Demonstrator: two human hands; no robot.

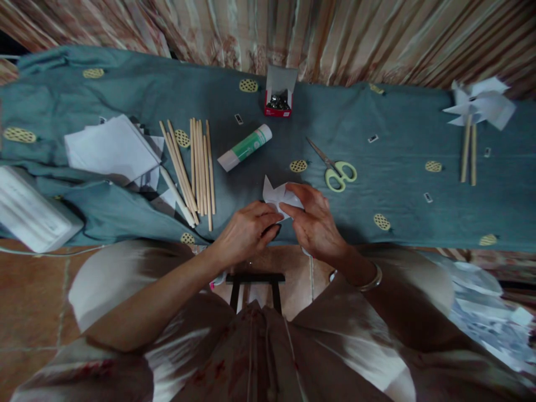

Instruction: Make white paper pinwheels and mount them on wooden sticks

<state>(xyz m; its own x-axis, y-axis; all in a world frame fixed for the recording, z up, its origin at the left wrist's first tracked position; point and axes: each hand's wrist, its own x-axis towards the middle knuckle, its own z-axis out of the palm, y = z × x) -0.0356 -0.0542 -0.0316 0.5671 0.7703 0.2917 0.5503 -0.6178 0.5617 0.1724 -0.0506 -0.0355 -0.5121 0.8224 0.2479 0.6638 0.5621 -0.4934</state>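
Note:
A partly folded white paper pinwheel (274, 194) is held between both hands near the table's front edge, one pointed corner sticking up. My left hand (248, 228) grips its lower left side, fingers closed on the paper. Around its right side curls my right hand (314, 220), thumb pressing near the middle and fingers bent over the far edge. Green-handled scissors (337, 170) lie just beyond my right hand, blades pointing away to the left. A glue stick (246, 147) with a green label rests beyond my left hand.
Wooden sticks (203, 167) lie left of centre, beside a stack of white paper (111, 145). An open red box of metal pins (278, 101) stands at the back. Finished pinwheels (481, 104) on sticks lie far right. A white device (36, 209) with a cable sits at left.

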